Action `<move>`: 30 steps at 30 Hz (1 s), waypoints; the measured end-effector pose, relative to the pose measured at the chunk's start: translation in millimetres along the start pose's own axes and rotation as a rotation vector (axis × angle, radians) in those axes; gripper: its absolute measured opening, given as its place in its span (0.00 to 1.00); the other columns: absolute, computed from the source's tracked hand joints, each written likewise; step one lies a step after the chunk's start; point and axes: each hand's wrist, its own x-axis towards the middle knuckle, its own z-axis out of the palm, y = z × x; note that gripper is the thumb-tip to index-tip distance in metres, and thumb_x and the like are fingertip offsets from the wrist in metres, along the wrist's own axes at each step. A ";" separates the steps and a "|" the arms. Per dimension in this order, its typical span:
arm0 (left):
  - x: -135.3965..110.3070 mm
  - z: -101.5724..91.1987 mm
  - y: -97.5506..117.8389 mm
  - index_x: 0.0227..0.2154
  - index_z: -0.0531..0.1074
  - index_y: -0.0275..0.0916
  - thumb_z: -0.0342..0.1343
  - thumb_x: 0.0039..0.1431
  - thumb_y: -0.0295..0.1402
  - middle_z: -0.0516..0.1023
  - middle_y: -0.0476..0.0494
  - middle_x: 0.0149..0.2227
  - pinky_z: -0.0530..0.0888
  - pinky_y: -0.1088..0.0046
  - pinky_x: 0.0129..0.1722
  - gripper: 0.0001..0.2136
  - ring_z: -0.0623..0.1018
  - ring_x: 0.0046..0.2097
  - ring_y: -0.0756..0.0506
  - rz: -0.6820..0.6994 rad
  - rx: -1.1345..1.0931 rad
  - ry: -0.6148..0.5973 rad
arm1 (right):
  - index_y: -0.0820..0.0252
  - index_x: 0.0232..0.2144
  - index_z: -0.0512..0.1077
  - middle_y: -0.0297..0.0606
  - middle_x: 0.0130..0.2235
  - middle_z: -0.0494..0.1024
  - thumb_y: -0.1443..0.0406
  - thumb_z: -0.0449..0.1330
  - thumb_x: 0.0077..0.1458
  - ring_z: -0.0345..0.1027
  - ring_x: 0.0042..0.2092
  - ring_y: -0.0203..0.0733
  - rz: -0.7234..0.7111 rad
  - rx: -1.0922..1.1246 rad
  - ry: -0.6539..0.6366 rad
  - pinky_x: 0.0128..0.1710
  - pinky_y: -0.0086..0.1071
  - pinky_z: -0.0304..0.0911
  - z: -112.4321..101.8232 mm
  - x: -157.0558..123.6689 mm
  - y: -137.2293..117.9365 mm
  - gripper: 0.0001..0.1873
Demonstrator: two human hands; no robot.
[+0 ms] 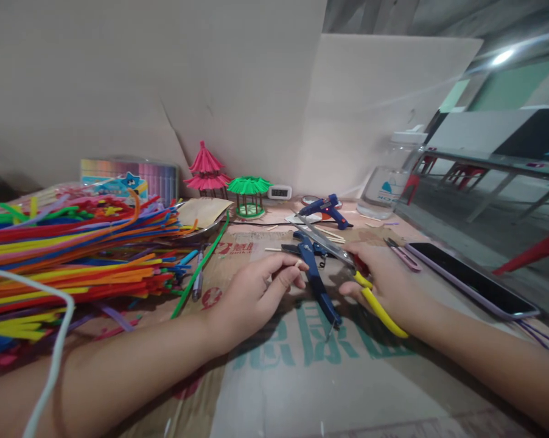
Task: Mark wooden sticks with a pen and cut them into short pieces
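Head view: scissors [332,245] held in the right hand [384,277]
Right hand closed around the yellow handles, blades angled over the blue-handled pliers [318,286] toward the glue gun [324,208]; left hand [256,289] curled beside the pliers, thumb near forefinger, whether pinching anything cannot be told

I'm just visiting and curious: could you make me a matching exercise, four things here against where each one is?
1. Scissors
2. Phone
3. Water bottle
4. Colourful strips

A. Heaped on the picture's left
B. In the right hand
C. Lying flat, beside the pink cutter
D. Towards the back, by the pale panel

Pairs: 1-B; 2-C; 3-D; 4-A
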 end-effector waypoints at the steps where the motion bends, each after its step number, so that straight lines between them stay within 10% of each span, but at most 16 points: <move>1: 0.0 0.2 -0.6 0.40 0.73 0.37 0.48 0.69 0.31 0.80 0.50 0.33 0.72 0.78 0.39 0.09 0.78 0.36 0.51 -0.002 -0.012 0.001 | 0.64 0.49 0.69 0.50 0.43 0.79 0.49 0.61 0.55 0.73 0.41 0.56 0.007 -0.005 0.000 0.39 0.45 0.67 1.1 0.1 2.2 0.28; 30: 3.8 -1.5 -3.5 0.30 0.75 0.38 0.50 0.61 0.24 0.80 0.50 0.32 0.73 0.77 0.38 0.09 0.78 0.36 0.50 -0.009 -0.010 0.050 | 0.61 0.51 0.69 0.48 0.46 0.77 0.45 0.61 0.55 0.71 0.46 0.55 -0.130 -0.106 -0.168 0.43 0.45 0.65 -5.1 -6.3 -9.3 0.31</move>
